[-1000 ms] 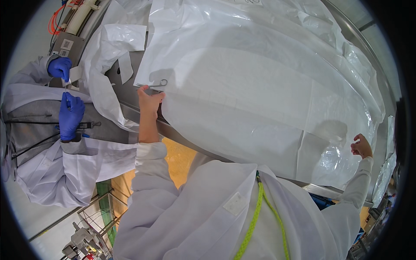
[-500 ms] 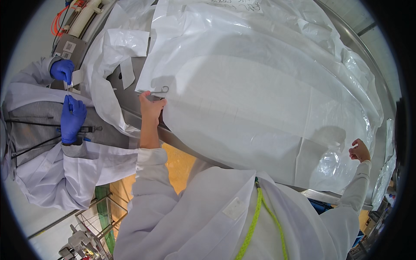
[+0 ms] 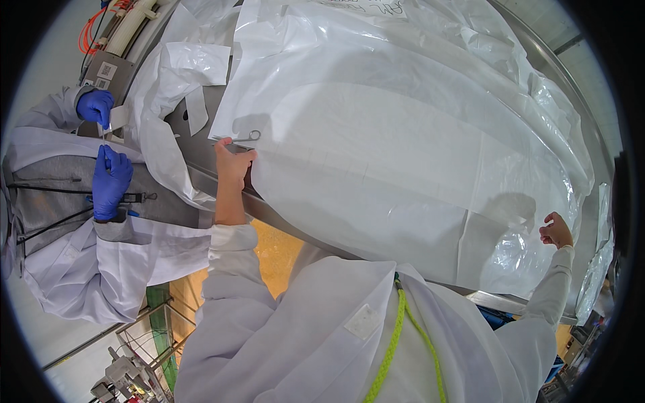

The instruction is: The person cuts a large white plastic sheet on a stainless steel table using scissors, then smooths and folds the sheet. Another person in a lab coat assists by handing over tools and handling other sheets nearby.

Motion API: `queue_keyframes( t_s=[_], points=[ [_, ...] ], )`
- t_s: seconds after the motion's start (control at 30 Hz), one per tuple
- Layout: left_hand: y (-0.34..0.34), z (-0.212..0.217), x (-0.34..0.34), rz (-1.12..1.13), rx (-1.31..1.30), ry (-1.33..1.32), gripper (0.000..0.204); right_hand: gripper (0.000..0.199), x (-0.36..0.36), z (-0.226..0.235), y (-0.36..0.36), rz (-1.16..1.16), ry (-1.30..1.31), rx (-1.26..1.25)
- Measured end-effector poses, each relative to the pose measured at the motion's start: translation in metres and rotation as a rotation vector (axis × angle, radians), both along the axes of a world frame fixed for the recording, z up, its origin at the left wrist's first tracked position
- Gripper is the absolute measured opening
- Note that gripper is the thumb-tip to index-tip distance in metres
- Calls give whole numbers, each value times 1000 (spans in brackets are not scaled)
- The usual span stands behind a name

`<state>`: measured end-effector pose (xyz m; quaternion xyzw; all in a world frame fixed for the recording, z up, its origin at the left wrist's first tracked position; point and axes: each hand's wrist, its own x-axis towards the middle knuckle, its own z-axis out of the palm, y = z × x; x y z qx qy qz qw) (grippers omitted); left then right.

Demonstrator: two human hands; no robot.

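A large white plastic bag (image 3: 403, 154) lies spread over a long stainless steel table (image 3: 222, 185), covering most of it from the left end to the right end. A metal clamp (image 3: 243, 138) sits on the bag's left edge, near the table's front edge. The person's bare left hand (image 3: 233, 164) is closed, fingers curled over that left edge of the bag, just below the clamp and touching it. The bare right hand (image 3: 556, 230) is closed in a loose fist, pinching the bag's film at its lower right corner. Both arms wear white sleeves.

At the table's left end a second person works: two blue-gloved hands, the upper one (image 3: 94, 107) holding a small white tag (image 3: 118, 117), the lower one (image 3: 111, 181) resting on grey fabric.
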<state>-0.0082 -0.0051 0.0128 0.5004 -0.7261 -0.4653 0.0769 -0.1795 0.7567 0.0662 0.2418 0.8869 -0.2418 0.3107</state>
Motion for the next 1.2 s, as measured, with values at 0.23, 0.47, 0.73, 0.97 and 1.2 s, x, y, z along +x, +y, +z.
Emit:
queue_keyframes(
  t_s=[0.23, 0.47, 0.73, 0.97, 1.2],
  points=[
    [1, 1, -2, 4, -3, -20, 70, 36, 0, -2, -2, 10, 1, 6],
    [-1, -5, -2, -9, -48, 9, 68, 36, 1, -6, 1, 7, 8, 6],
    [-7, -17, -4, -19, -124, -9, 71, 37, 4, -5, -2, 37, 31, -2],
    [-9, -18, -3, -31, -57, -21, 72, 36, 1, 3, -14, 110, 21, 56],
    [-11, -21, -4, -61, -138, -80, 69, 36, 4, 3, -15, 79, -30, 21]
  ],
)
